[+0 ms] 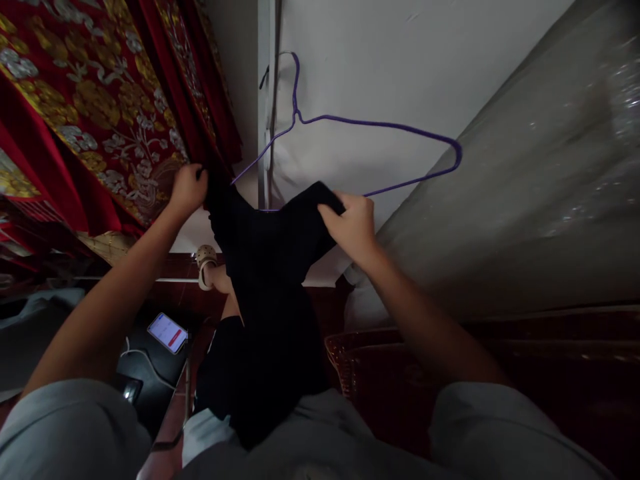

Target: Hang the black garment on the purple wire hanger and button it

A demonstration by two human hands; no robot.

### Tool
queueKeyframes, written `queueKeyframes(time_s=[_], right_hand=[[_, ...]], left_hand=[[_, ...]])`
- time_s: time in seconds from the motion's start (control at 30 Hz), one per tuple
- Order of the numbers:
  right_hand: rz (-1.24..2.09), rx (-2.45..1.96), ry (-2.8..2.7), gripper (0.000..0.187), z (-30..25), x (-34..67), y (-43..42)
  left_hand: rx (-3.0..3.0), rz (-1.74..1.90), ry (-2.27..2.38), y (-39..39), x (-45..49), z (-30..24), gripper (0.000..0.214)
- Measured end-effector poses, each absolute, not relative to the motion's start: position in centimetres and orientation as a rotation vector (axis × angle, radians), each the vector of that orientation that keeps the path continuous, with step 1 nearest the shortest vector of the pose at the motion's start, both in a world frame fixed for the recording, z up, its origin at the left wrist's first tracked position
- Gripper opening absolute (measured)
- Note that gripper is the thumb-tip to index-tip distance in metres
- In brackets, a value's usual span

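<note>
Garment (265, 247), black, one: held up, stretched wide, before a purple hanger (360, 122), partly hiding it. Left hand (190, 188): grip closed on one upper side. Right hand (354, 225): grip closed on the opposite side. Phone (168, 333), lit: near right edge of black surface (153, 400).

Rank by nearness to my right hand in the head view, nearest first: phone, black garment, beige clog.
1. Black garment: held in the right hand.
2. Beige clog: to the left, lower.
3. Phone: farther left, lowest.
</note>
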State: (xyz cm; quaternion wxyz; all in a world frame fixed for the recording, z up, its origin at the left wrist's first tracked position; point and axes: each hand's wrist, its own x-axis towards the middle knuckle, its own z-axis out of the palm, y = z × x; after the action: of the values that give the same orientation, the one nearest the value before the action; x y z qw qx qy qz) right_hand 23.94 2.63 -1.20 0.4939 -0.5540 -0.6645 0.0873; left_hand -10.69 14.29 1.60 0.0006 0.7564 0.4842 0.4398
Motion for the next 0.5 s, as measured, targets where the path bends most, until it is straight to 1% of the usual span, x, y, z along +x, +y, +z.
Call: queueKeyframes(time_s=[0.1, 0.27, 0.37, 0.4, 0.5], right_hand=[[0.238, -1.338, -1.620, 0.031, -1.6, 23.9, 2.8], [0.299, -1.276, -1.661, 0.021, -2.8, 21.4, 2.7], [0.316, -1.235, -1.716, 0.012, -3.0, 21.2, 2.2], [0.297, -1.205, -1.717, 0.020, -2.8, 21.6, 2.0], [0.106, -1.068, -1.551, 0.057, -1.4, 23.8, 1.2]], left_hand=[[2.390, 1.278, 1.536, 13.0, -12.1, 1.7, 0.038], [2.570, 1.319, 1.345, 11.4, -7.8, 3.3, 0.030], [2.573, 1.307, 1.220, 11.7, -5.6, 4.3, 0.024], [2.559, 1.307, 1.195, 11.9, -5.5, 4.5, 0.021], [2.558, 1.285, 1.188, 12.2, -6.2, 5.0, 0.018]])
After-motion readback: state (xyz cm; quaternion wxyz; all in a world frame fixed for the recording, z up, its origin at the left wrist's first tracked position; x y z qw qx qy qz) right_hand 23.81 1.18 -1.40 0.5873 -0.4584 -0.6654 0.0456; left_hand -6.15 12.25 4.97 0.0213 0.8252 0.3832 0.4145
